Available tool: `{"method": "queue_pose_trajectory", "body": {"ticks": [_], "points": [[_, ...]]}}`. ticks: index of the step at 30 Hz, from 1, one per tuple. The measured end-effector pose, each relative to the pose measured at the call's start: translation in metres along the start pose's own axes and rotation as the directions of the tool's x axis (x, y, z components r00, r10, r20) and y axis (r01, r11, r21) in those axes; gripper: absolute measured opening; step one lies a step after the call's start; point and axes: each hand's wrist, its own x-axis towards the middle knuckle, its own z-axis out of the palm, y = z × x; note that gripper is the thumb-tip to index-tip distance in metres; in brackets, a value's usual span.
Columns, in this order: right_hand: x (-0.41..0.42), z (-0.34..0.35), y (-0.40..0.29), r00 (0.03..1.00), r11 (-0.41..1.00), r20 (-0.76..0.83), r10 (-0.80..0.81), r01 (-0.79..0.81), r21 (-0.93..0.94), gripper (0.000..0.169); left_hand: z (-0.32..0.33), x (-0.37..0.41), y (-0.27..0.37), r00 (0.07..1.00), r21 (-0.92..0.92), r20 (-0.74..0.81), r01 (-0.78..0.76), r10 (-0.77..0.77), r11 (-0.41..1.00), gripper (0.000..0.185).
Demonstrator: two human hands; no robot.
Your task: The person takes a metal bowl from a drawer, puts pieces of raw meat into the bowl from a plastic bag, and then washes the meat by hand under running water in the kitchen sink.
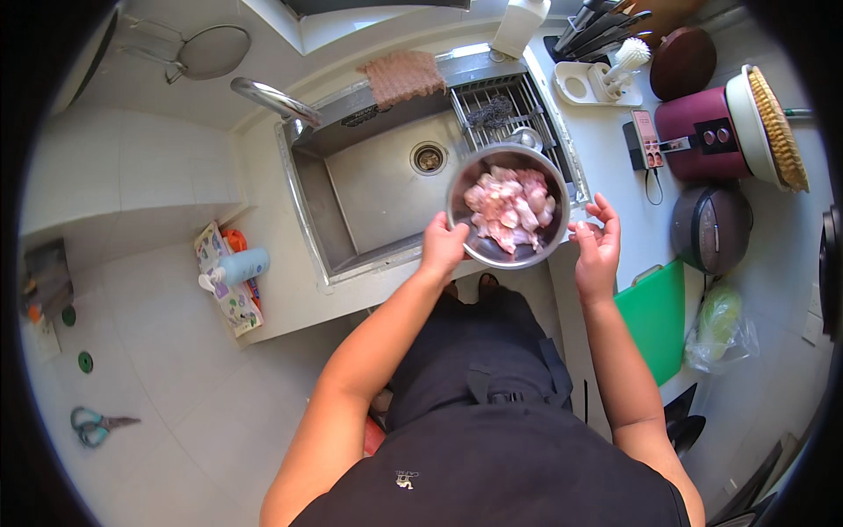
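Note:
A round stainless steel bowl holds pieces of raw meat, pale pink with redder patches. My left hand grips the bowl's left rim, thumb on the inner side. Beside the right rim is my right hand, fingers spread and curled, holding nothing; whether a fingertip touches the rim cannot be told. The bowl is above the front right part of the steel sink, partly hiding a metal drying rack. On that rack lie a dark scouring pad and a small shiny metal item.
A curved faucet rises behind the sink, near a pink cloth on its back edge. Rightward are a brush holder, a phone, a maroon appliance and a green cutting board. A blue pump bottle stands left.

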Motion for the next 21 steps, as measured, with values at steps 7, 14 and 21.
{"method": "queue_pose_trajectory", "body": {"ticks": [7,14,21], "points": [[0.023,0.102,0.027,0.990,0.981,0.071,0.124,-0.133,0.141,0.054,-0.128,0.099,0.030,0.973,0.227,-0.210,-0.044,0.093,0.973,0.018],[0.021,0.186,0.082,0.939,0.954,0.207,0.275,-0.293,0.062,0.053,-0.200,0.173,-0.023,0.929,0.223,-0.355,0.192,-0.104,0.956,0.025],[0.025,0.229,0.111,0.888,0.918,0.250,0.387,-0.397,-0.008,0.046,-0.236,0.189,-0.042,0.867,0.175,-0.446,0.328,-0.223,0.928,0.039]]}}
